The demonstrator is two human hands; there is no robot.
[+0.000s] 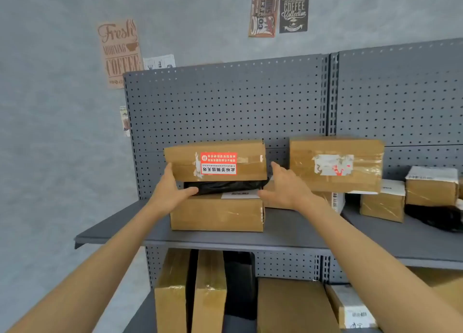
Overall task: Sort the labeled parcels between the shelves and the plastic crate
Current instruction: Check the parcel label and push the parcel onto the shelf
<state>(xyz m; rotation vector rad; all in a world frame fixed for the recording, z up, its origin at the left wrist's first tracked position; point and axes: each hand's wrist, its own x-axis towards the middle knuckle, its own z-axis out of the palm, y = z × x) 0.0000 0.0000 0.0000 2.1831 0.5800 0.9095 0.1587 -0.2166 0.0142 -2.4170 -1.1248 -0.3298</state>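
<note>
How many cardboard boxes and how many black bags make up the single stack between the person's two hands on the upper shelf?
Cardboard boxes: 2
Black bags: 1
Total: 3

A parcel storeroom: taped cardboard parcels [216,160] are lying on grey pegboard shelving [225,107], coffee posters [119,53] hanging on the wall.
</note>
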